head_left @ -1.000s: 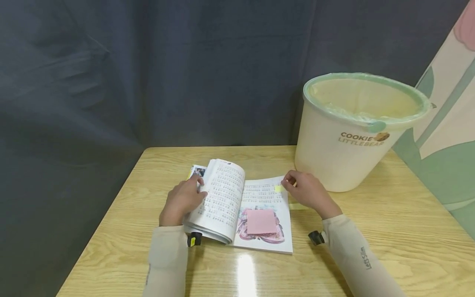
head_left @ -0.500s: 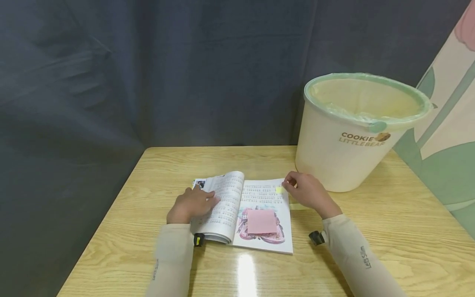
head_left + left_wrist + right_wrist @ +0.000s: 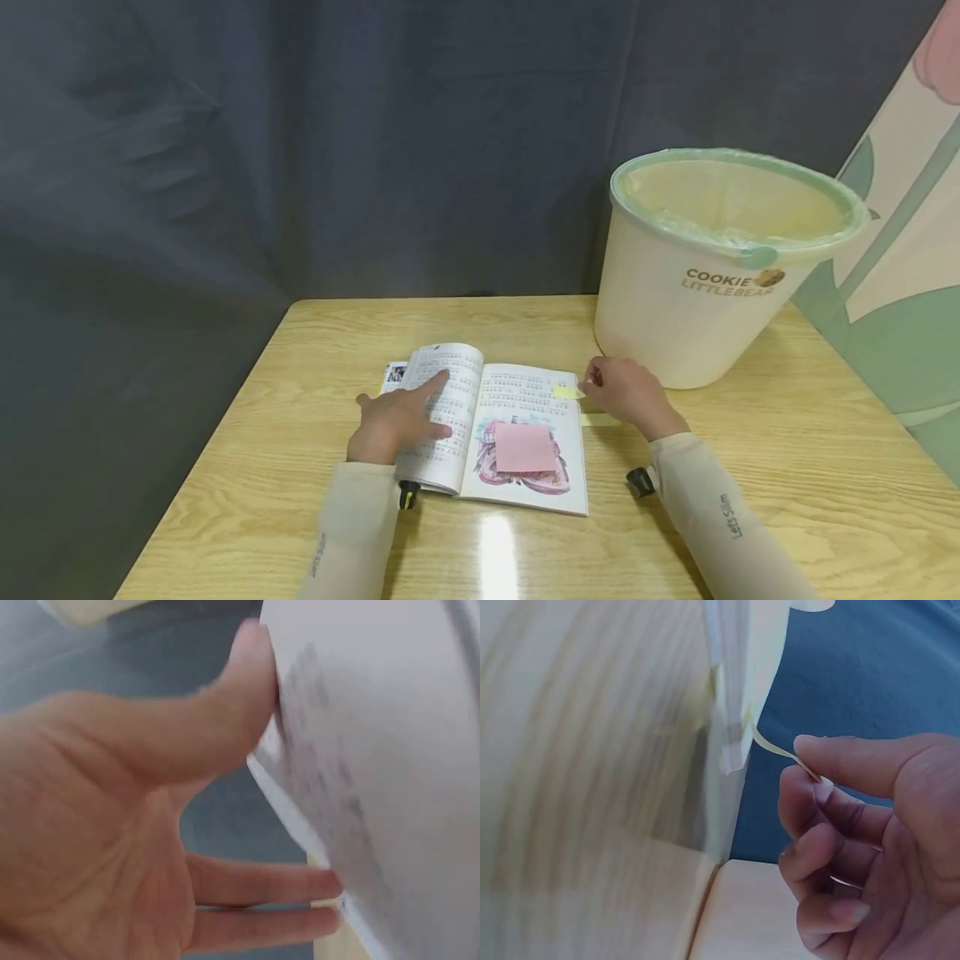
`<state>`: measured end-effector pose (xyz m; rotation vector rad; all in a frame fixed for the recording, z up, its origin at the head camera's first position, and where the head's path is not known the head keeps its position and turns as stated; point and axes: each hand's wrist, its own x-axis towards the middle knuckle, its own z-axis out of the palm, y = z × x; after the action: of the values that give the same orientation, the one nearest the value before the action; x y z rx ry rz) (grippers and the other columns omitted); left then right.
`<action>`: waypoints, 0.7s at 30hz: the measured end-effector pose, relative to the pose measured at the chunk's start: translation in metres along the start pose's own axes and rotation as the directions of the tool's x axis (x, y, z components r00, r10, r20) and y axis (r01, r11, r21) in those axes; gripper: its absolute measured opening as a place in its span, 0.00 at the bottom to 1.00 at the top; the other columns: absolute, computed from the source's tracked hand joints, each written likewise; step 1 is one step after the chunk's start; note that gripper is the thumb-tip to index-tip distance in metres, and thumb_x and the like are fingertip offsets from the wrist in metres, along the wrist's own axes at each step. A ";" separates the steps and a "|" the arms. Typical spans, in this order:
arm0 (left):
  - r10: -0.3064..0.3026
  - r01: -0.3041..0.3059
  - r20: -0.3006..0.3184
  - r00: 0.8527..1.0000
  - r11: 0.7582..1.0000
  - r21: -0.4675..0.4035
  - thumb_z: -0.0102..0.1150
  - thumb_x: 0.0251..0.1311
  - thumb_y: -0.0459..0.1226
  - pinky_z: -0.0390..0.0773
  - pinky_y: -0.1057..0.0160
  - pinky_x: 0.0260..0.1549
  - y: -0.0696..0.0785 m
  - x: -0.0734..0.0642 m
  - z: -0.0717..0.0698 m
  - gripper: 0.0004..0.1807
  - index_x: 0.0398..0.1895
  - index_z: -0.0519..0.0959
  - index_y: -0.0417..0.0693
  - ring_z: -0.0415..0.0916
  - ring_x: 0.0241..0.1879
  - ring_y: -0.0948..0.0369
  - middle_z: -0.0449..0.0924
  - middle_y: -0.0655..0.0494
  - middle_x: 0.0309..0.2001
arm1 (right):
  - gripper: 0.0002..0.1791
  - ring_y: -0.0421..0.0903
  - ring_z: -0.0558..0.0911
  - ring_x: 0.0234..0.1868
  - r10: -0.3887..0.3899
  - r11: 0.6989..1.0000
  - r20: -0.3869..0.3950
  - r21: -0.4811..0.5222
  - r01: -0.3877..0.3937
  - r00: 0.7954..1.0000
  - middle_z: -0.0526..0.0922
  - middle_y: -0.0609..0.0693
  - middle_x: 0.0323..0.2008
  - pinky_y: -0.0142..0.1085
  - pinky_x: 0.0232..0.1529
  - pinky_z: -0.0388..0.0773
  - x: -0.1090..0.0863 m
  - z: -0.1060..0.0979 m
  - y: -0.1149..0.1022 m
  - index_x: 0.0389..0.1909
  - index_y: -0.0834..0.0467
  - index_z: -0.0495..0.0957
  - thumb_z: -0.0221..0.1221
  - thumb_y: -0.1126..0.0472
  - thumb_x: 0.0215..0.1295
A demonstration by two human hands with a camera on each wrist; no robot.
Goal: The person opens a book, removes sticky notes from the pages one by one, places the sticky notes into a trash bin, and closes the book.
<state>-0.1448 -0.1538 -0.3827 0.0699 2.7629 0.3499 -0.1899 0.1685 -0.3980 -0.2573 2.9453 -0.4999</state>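
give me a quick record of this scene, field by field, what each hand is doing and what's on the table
left hand: fingers straight, pressing flat on the left page of the open book
right hand: pinches a small yellow sticky tab at the right page's edge
on the page: pink sticky note over an illustration
beside the book: another yellow strip
table: light wood, glossy
back right: cream bin with green liner

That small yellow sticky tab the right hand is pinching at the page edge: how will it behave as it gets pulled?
The yellow tab bows between page and right hand, so it is probably floppy and very light. Its far end looks stuck to the book, so the thin page may lift; the left hand presses the opposite page.
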 end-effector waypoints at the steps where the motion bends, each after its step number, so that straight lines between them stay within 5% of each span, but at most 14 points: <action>1: 0.015 -0.015 -0.017 1.000 1.000 0.015 0.66 0.57 0.55 0.45 0.22 0.66 0.001 -0.001 0.002 0.46 0.78 0.55 0.72 0.63 0.71 0.36 0.69 0.42 0.71 | 0.09 0.45 0.74 0.27 0.003 1.000 0.004 -0.003 -0.003 1.000 0.80 0.49 0.26 0.35 0.28 0.68 0.000 0.001 0.001 0.34 0.58 0.79 0.61 0.55 0.67; 6: 0.206 -0.199 -0.095 0.974 0.977 0.081 0.63 0.60 0.34 0.49 0.29 0.71 0.013 -0.002 0.007 0.35 0.72 0.69 0.63 0.40 0.79 0.37 0.53 0.48 0.79 | 0.08 0.45 0.73 0.25 -0.001 1.000 0.002 -0.014 0.001 1.000 0.79 0.49 0.25 0.35 0.25 0.67 0.001 0.002 0.006 0.32 0.57 0.78 0.62 0.55 0.65; 8: 0.282 -0.279 -0.069 0.957 0.959 0.050 0.58 0.56 0.24 0.69 0.39 0.65 0.018 -0.001 0.010 0.34 0.67 0.75 0.59 0.37 0.80 0.40 0.52 0.55 0.80 | 0.08 0.45 0.73 0.25 -0.007 1.000 -0.003 -0.020 0.007 1.000 0.78 0.49 0.24 0.35 0.25 0.66 0.002 0.003 0.007 0.31 0.56 0.78 0.62 0.56 0.64; 10: 0.328 -0.327 -0.024 0.945 0.945 0.018 0.55 0.55 0.22 0.82 0.47 0.50 0.022 -0.002 0.012 0.32 0.62 0.80 0.57 0.40 0.79 0.40 0.54 0.58 0.79 | 0.07 0.46 0.73 0.26 -0.013 1.000 -0.011 -0.023 0.013 1.000 0.78 0.49 0.24 0.35 0.26 0.66 0.001 0.003 0.008 0.30 0.56 0.77 0.62 0.57 0.62; 13: 0.333 -0.332 0.042 0.942 0.943 -0.020 0.64 0.58 0.33 0.85 0.51 0.43 0.027 -0.003 0.016 0.23 0.59 0.82 0.53 0.38 0.78 0.34 0.58 0.59 0.78 | 0.06 0.49 0.75 0.31 -0.042 0.998 -0.044 -0.041 0.040 0.998 0.79 0.51 0.29 0.39 0.30 0.71 -0.002 0.002 0.007 0.31 0.56 0.78 0.64 0.58 0.60; 17: 0.310 -0.309 0.077 0.948 0.951 -0.026 0.77 0.46 0.47 0.70 0.33 0.61 0.036 -0.005 0.020 0.37 0.63 0.78 0.50 0.35 0.77 0.32 0.62 0.59 0.76 | 0.11 0.53 0.78 0.45 -0.194 0.980 -0.043 -0.061 0.191 0.980 0.82 0.53 0.42 0.49 0.46 0.78 -0.009 -0.001 -0.004 0.38 0.55 0.80 0.69 0.55 0.58; 21: 0.233 -0.228 0.086 0.969 0.972 -0.060 0.81 0.38 0.43 0.56 0.19 0.59 0.047 -0.005 0.023 0.47 0.68 0.73 0.50 0.31 0.79 0.36 0.63 0.59 0.75 | 0.21 0.51 0.76 0.55 -0.383 0.922 0.132 -0.002 0.387 0.914 0.80 0.48 0.51 0.50 0.58 0.75 -0.019 -0.001 -0.024 0.45 0.50 0.80 0.74 0.49 0.52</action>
<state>-0.1321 -0.1038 -0.3905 0.3880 2.6574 0.4629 -0.1681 0.1499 -0.3870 -0.8530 2.7776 -0.4651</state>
